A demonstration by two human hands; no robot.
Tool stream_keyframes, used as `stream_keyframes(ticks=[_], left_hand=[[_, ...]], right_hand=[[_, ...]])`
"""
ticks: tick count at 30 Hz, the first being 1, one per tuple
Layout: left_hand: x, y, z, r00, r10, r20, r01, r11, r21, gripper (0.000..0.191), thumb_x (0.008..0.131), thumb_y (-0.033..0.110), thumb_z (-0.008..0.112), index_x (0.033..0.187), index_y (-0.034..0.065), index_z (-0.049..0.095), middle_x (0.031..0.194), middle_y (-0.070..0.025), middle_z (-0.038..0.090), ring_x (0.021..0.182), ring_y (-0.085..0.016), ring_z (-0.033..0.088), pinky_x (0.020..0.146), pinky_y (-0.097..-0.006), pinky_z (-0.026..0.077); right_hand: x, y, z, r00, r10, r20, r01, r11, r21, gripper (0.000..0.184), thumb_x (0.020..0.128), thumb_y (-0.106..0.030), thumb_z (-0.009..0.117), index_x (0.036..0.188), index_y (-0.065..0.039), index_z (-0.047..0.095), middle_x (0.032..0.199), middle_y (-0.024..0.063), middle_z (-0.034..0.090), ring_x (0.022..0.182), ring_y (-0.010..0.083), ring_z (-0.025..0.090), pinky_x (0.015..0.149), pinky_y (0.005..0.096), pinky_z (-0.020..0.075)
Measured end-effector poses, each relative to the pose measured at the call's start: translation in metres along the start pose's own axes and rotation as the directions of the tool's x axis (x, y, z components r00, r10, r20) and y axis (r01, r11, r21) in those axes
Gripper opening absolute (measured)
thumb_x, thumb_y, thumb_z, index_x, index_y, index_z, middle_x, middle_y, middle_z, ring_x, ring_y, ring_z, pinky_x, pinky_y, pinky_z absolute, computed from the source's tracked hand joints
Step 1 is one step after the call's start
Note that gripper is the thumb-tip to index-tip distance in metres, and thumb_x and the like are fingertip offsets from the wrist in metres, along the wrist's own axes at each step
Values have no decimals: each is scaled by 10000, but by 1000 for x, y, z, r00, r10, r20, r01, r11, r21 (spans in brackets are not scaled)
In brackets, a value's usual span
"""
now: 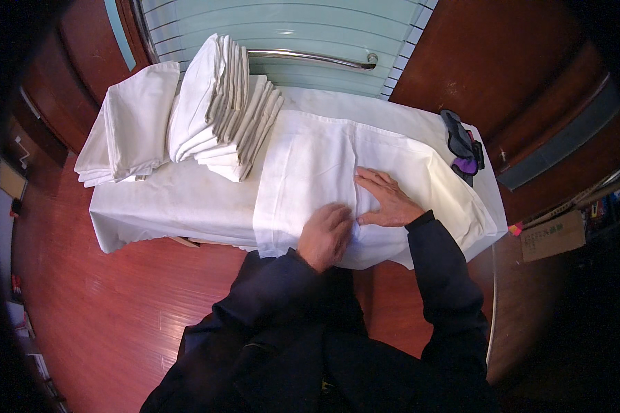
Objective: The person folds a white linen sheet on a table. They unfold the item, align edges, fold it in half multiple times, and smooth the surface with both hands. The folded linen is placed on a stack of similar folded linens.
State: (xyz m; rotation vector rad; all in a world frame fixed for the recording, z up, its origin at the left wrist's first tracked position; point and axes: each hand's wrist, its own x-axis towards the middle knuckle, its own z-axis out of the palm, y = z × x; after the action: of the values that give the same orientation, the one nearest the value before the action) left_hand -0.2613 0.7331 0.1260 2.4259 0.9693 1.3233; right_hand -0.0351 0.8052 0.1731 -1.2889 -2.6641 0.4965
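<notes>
A white cloth (310, 170) lies spread over the covered table in front of me, with a lengthwise crease or fold running down its middle. My right hand (390, 199) rests on it just right of that crease, fingers and thumb apart. Close to the crease on the near side is my left hand (326, 235), blurred and with its fingers curled; whether it pinches any fabric cannot be made out. The right portion of the cloth (454, 196) lies loose and rumpled toward the table's end.
Stacked folded white cloths (212, 103) stand on the table's left half, beside a smaller folded pile (134, 124). A grey and purple item (462, 147) lies at the right end. Behind are a metal bar (310, 58) and wooden panels (485, 67). A cardboard piece (553, 237) is at right.
</notes>
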Motion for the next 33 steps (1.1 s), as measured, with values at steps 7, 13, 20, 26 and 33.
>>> stream_keyframes(ticks=[7, 13, 20, 26, 33], left_hand=[[-21, 11, 0, 997, 41, -64, -40, 999, 10, 401, 711, 35, 699, 1106, -19, 649, 1232, -183, 615, 1161, -402, 577, 1008, -494, 469], [-60, 18, 11, 996, -26, -88, 18, 996, -87, 365, 765, 0, 693, 1126, 0, 643, 1168, -167, 636, 1053, -378, 639, 876, -462, 532], [-84, 14, 39, 919, -390, 62, 388, 864, -322, 355, 882, 50, 677, 1225, 8, 599, 1166, -188, 647, 829, -294, 714, 682, -380, 577], [-77, 19, 45, 810, -555, 192, 573, 675, -465, 330, 904, 80, 674, 1216, 4, 600, 1019, -192, 696, 750, -255, 721, 666, -354, 570], [-80, 9, 74, 748, -605, 275, 644, 558, -524, 228, 922, 115, 686, 1105, -13, 640, 858, -113, 690, 723, -147, 663, 665, -312, 546]], right_hand=[[-2, -7, -3, 998, 53, 28, -53, 999, -9, 943, 733, -402, 825, 1476, -3, 405, 1587, 162, 302, 1461, 330, 258, 1201, 407, 236], [0, -9, -5, 997, 58, 50, -56, 998, -30, 991, 691, -414, 840, 1473, 6, 400, 1585, 172, 297, 1459, 349, 254, 1202, 416, 239], [2, -11, -6, 990, 101, 103, -100, 995, -12, 1120, 641, -541, 823, 1495, 11, 355, 1606, 175, 242, 1471, 364, 209, 1212, 439, 216], [3, -17, -6, 987, 109, 117, -99, 991, -90, 1195, 603, -557, 828, 1498, 55, 326, 1607, 200, 232, 1472, 372, 209, 1214, 441, 204], [3, -22, -3, 992, 96, 87, -85, 989, -120, 1233, 584, -555, 840, 1498, 76, 305, 1595, 225, 242, 1470, 383, 211, 1213, 461, 196]])
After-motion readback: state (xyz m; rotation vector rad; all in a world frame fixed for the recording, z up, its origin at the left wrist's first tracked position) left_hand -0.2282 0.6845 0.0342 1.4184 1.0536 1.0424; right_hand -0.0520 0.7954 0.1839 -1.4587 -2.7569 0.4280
